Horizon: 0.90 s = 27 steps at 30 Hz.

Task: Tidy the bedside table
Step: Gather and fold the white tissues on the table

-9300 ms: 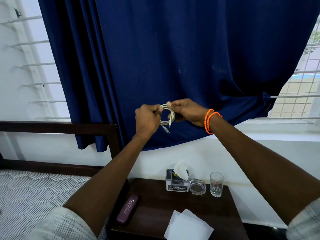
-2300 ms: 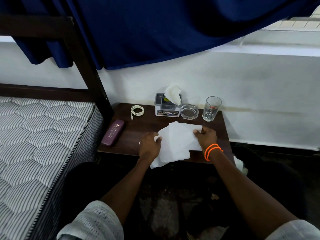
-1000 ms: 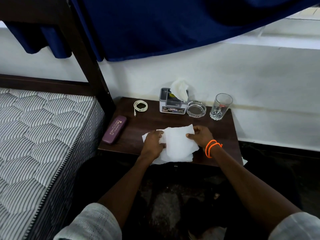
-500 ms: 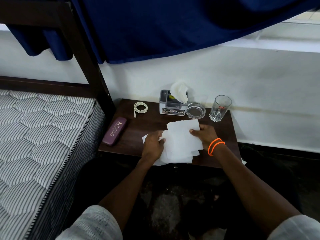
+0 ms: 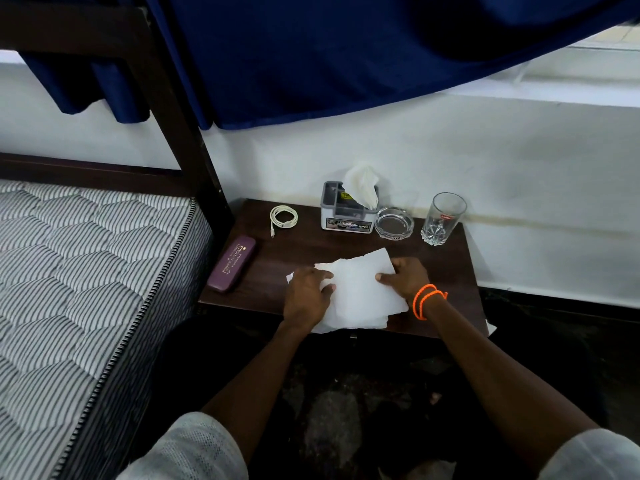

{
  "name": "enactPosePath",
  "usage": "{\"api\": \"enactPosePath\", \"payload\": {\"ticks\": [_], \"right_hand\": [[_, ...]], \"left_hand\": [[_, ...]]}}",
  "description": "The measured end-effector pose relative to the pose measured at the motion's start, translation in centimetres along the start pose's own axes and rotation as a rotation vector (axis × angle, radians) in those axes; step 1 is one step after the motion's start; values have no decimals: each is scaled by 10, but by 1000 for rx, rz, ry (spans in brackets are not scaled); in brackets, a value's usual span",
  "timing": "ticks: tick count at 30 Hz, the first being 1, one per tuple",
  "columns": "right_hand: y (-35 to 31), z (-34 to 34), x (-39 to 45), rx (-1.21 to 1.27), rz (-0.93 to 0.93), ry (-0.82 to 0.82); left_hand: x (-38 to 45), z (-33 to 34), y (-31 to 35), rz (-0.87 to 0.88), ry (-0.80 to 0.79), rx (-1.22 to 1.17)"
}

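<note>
A loose stack of white paper sheets [image 5: 360,292] lies at the front edge of the dark wooden bedside table [image 5: 450,268]. My left hand [image 5: 308,292] presses on the stack's left side, and my right hand [image 5: 405,277] grips its right edge, thumb on top. Along the back of the table sit a coiled white cable [image 5: 283,216], a grey tissue box [image 5: 348,211] with a tissue sticking up, a glass ashtray [image 5: 394,223] and an empty drinking glass [image 5: 443,218]. A purple case [image 5: 232,268] lies at the table's left edge.
A bed with a striped mattress [image 5: 86,271] and a dark wooden frame [image 5: 166,91] stands directly left of the table. A blue curtain [image 5: 329,53] hangs above, in front of a white wall. The floor below the table is dark.
The coiled cable that I held up earlier now lies on the table. Over the last second both hands have shifted the paper sheets and drawn them into a tighter stack.
</note>
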State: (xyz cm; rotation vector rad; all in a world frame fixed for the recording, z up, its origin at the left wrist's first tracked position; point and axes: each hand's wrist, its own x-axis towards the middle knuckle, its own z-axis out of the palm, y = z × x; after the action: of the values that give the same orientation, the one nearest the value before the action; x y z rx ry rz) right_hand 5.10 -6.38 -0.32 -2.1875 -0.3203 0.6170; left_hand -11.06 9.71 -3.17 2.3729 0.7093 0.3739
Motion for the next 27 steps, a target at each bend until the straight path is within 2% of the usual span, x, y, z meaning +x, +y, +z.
{"api": "enactPosePath", "payload": {"ticks": [3,6,10,14,17,19,23,27], "right_hand": [[-2,2,-1,-87,-42,13],[-3,4,0,-222,-88,106],[-4,9,3,-282,-38,146],[-12,12,5,6,118,122],[-17,8,3,385,250,3],[-21,5,0,510,316,-100],[-21,2,3,257,201,-176],[-14,0,8,117,116,-68]], "left_hand": [[-1,0,1,21,-48,53],[-1,-1,2,22,-53,75],[-1,-2,3,13,-57,79],[0,-2,3,18,-70,98],[0,-3,2,21,-68,104],[0,-2,1,29,-65,97],[1,0,-3,31,-60,76],[5,4,-5,20,-63,30]]}}
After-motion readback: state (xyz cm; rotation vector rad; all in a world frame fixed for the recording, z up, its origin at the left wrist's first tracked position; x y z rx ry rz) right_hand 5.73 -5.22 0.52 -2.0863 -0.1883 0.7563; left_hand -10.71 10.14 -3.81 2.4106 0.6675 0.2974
